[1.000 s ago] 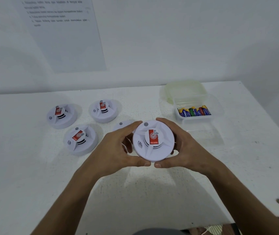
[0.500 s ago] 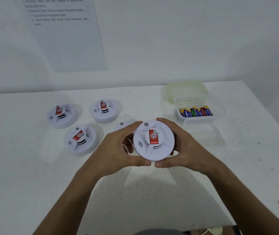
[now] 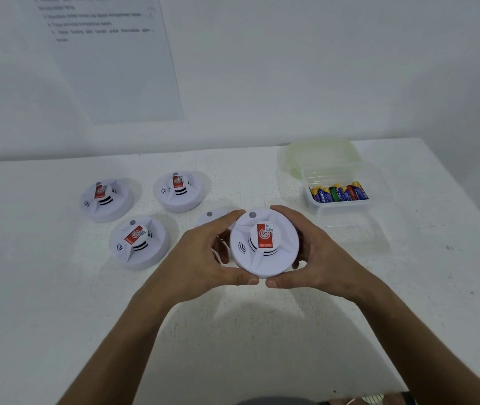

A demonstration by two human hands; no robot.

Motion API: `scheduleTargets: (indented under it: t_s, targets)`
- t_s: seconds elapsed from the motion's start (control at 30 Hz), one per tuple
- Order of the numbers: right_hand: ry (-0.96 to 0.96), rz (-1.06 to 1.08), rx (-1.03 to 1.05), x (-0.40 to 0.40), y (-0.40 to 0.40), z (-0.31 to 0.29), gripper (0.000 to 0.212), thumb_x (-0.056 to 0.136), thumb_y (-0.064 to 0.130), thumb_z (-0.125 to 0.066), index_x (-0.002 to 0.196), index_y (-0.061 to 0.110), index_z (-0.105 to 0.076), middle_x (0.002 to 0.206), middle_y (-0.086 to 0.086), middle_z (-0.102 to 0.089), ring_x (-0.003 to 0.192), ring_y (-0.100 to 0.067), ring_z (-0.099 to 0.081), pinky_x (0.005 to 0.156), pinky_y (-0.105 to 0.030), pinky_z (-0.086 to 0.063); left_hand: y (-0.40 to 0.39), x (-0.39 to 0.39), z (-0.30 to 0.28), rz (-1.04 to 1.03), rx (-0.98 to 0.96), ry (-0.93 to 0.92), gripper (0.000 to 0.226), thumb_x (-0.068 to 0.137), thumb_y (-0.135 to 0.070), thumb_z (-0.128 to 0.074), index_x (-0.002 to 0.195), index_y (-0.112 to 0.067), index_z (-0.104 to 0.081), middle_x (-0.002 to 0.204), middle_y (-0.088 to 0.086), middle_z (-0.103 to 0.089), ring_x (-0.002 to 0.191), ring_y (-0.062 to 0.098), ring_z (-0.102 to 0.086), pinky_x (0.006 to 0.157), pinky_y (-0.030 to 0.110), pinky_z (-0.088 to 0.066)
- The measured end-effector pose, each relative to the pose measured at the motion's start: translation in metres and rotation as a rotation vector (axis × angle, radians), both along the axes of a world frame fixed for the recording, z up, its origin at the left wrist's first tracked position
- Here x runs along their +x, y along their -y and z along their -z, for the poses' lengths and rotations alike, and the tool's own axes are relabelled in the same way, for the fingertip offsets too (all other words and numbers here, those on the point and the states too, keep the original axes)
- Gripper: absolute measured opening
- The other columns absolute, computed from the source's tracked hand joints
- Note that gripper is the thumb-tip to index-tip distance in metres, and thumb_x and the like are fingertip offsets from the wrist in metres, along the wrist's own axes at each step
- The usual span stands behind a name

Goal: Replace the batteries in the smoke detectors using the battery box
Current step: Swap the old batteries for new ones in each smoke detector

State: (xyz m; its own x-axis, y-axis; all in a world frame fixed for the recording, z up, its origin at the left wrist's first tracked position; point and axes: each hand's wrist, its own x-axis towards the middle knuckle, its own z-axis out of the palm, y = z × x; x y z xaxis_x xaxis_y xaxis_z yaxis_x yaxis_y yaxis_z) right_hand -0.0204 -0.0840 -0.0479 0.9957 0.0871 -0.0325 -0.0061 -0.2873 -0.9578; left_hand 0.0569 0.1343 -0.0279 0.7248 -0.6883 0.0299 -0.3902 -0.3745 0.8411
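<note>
A white, slightly speckled desk point(image 3: 57, 287) stands against a plain white wall, where a printed sheet point(image 3: 110, 54) hangs (its text too blurred to read). Three smoke detectors rest on the desk at left, and a fourth point(image 3: 211, 217) is mostly hidden behind the left hand point(image 3: 201, 258). The held smoke detector point(image 3: 263, 247) sits between both hands above the desk, its red label facing up; the left hand grips its left rim with curled fingers and the right hand point(image 3: 317, 258) grips its right rim, thumbs nearly meeting below. The open battery box point(image 3: 338, 194), holding batteries, lies beyond the right hand, with its lid point(image 3: 320, 150) behind it.
</note>
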Motion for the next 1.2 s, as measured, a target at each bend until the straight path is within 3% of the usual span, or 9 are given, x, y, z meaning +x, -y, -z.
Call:
scheduleTargets:
  t_s: [0.17,0.3,0.43,0.6,0.77,0.83,0.9,1.07,1.2]
  targets:
    - [0.003,0.009,-0.012,0.005,0.000,-0.001,0.099,0.064,0.015,-0.091,0.146,0.027,-0.036,0.136,0.016,-0.054,0.120,-0.011,-0.057,0.076,-0.024,-0.057,0.002,0.007,0.005,-0.013,0.011,-0.016,0.084,0.060,-0.042,-0.087,0.133,-0.044,-0.045,0.104,-0.022,-0.062,0.082,0.001,-0.057,0.067,0.012,-0.050]
    - [-0.008,0.025,-0.042,0.012,0.002,0.000,0.099,0.064,0.016,-0.092,0.145,0.028,-0.036,0.134,0.021,-0.054,0.121,-0.009,-0.057,0.087,-0.034,-0.060,0.003,0.015,0.009,-0.014,0.022,-0.014,0.089,0.060,-0.045,-0.087,0.138,-0.041,-0.044,0.107,-0.020,-0.064,0.080,0.009,-0.059,0.071,0.019,-0.055]
    - [-0.011,0.038,-0.041,0.025,0.006,-0.004,0.096,0.063,0.010,-0.093,0.140,0.027,-0.039,0.129,0.014,-0.058,0.117,-0.009,-0.060,0.085,-0.026,-0.057,0.007,0.028,0.006,0.011,-0.007,-0.024,0.085,0.062,-0.037,-0.089,0.136,-0.039,-0.047,0.108,-0.017,-0.067,0.079,0.009,-0.060,0.070,0.019,-0.054]
    - [-0.035,0.089,-0.087,0.065,0.017,-0.009,0.094,0.061,0.009,-0.094,0.137,0.029,-0.043,0.127,0.011,-0.060,0.115,-0.013,-0.061,0.089,-0.032,-0.058,0.024,0.065,0.000,-0.031,0.019,0.032,0.074,0.060,-0.031,-0.091,0.126,-0.033,-0.057,0.101,-0.015,-0.071,0.080,-0.001,-0.064,0.068,0.014,-0.052]
    - [-0.085,0.172,-0.109,0.109,0.018,-0.003,0.084,0.060,0.002,-0.092,0.130,0.026,-0.051,0.119,0.008,-0.061,0.103,-0.014,-0.059,0.075,-0.016,-0.055,0.041,0.113,0.010,-0.082,0.105,-0.009,0.075,0.054,-0.030,-0.092,0.123,-0.032,-0.061,0.104,-0.011,-0.070,0.084,0.007,-0.066,0.074,0.034,-0.060]
    - [-0.104,0.200,-0.168,0.123,0.019,0.005,0.087,0.059,0.006,-0.092,0.133,0.022,-0.051,0.117,0.007,-0.054,0.113,-0.020,-0.052,0.089,-0.029,-0.054,0.047,0.125,0.015,-0.089,0.106,-0.045,0.070,0.054,-0.021,-0.092,0.118,-0.029,-0.064,0.099,-0.009,-0.071,0.083,0.008,-0.067,0.071,0.036,-0.060]
    - [-0.119,0.210,-0.258,0.131,0.021,0.009,0.085,0.062,0.004,-0.090,0.136,0.016,-0.050,0.104,0.018,-0.040,0.123,-0.025,-0.038,0.103,-0.040,-0.045,0.052,0.134,0.020,-0.093,0.114,-0.065,0.066,0.055,-0.016,-0.091,0.115,-0.027,-0.066,0.096,-0.009,-0.071,0.083,0.007,-0.067,0.075,0.031,-0.058]
    - [-0.180,0.237,-0.333,0.144,0.022,0.015,0.083,0.058,0.003,-0.092,0.131,0.012,-0.053,0.110,0.000,-0.039,0.120,-0.025,-0.041,0.099,-0.039,-0.045,0.061,0.146,0.031,-0.095,0.190,-0.052,0.063,0.053,-0.021,-0.092,0.112,-0.022,-0.068,0.098,-0.009,-0.072,0.087,0.009,-0.067,0.082,0.033,-0.056]
    - [-0.187,0.278,-0.386,0.146,0.020,0.024,0.076,0.050,0.012,-0.097,0.118,0.008,-0.062,0.114,-0.010,-0.053,0.112,-0.028,-0.049,0.094,-0.043,-0.049,0.065,0.148,0.036,-0.100,0.308,-0.015,0.069,0.050,-0.034,-0.092,0.112,-0.018,-0.067,0.103,-0.003,-0.072,0.092,0.016,-0.066,0.082,0.034,-0.054]
